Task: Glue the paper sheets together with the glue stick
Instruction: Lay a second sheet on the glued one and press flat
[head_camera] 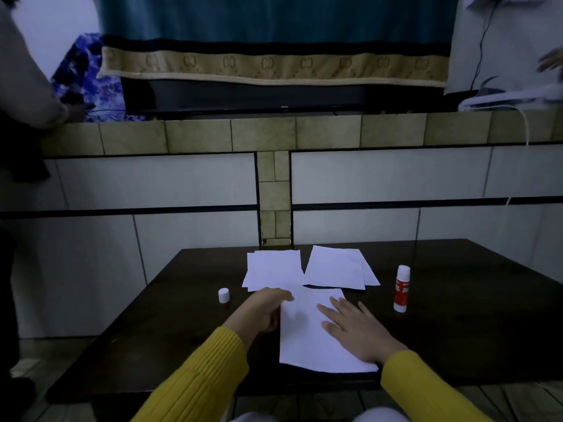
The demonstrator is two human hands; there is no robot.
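A white paper sheet [307,333] lies on the dark table [170,339] in front of me. My right hand [356,330] rests flat on it, fingers spread. My left hand [265,309] touches the sheet's upper left edge with curled fingers; whether it pinches the paper is unclear. Two small stacks of white sheets lie further back, one on the left [274,269] and one on the right [338,269]. A red and white glue stick [401,289] stands upright and uncapped to the right. Its white cap [224,295] sits to the left.
A tiled wall ledge [274,132] rises behind the table, with a teal cloth and a dark screen on top. A person's sleeve [27,86] is at the far left, and another person with a white cable is at the far right.
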